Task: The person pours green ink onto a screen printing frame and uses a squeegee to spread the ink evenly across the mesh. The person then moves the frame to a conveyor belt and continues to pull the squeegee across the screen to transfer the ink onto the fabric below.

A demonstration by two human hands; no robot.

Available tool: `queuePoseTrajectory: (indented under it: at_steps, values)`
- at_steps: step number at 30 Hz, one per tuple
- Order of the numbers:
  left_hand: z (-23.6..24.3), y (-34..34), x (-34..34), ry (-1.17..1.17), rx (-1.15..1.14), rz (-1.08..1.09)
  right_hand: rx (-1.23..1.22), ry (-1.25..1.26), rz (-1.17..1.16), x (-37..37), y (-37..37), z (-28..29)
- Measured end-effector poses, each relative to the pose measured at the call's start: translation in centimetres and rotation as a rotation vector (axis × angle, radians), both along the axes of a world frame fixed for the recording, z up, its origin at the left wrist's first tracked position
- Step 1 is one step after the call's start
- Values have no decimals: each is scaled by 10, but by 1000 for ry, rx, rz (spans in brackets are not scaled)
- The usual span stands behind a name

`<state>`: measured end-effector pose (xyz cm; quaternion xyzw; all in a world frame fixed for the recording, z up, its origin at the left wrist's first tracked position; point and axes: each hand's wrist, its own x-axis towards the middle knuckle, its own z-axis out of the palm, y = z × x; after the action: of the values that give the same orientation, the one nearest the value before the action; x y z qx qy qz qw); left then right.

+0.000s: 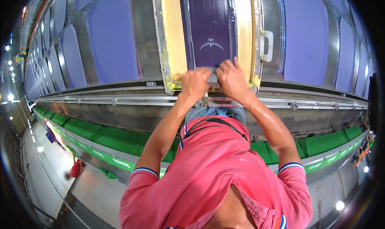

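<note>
A screen-printing frame (164, 40) lies in front of me, with yellow bands (174, 32) along both sides of a dark purple mesh (208, 22). A small white arched emblem (211, 44) shows on the mesh. At the frame's near end, my left hand (195, 84) and my right hand (232, 80) are closed side by side on a squeegee (213, 77). Most of it is hidden under my fingers; only a greyish bit shows between the fists. My right thumb points up, away from the fist. A pale handle (266, 46) sticks out from the frame's right side.
Blue-violet fabric panels (111, 36) lie in rows on the long metal table, with another large panel (305, 36) to the right. A metal rail (140, 100) runs along its near edge. Behind me stretches a row of green cloth (116, 139). A person in red (77, 167) is far left.
</note>
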<state>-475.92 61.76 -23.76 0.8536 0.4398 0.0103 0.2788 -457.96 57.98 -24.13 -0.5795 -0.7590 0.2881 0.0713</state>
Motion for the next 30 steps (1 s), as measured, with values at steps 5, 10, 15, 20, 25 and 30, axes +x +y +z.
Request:
queuePoseTrajectory:
  at_steps: [5,10,15,20,25,30]
  values:
    - [-2,-21,-4,-4,34,2,362,24,-411,61,20,-3]
    - [1,-22,-1,10,57,-19,-60,121,-1119,154,66,-74]
    - [10,-24,-19,-78,64,-31,374,249,-1105,157,61,-56]
    - [29,-32,-58,-248,142,62,356,448,-1069,109,68,21]
    - [34,4,-185,-250,243,67,463,549,-1052,-18,104,20]
    - [46,67,-315,-171,138,121,426,609,-1121,-161,153,-36]
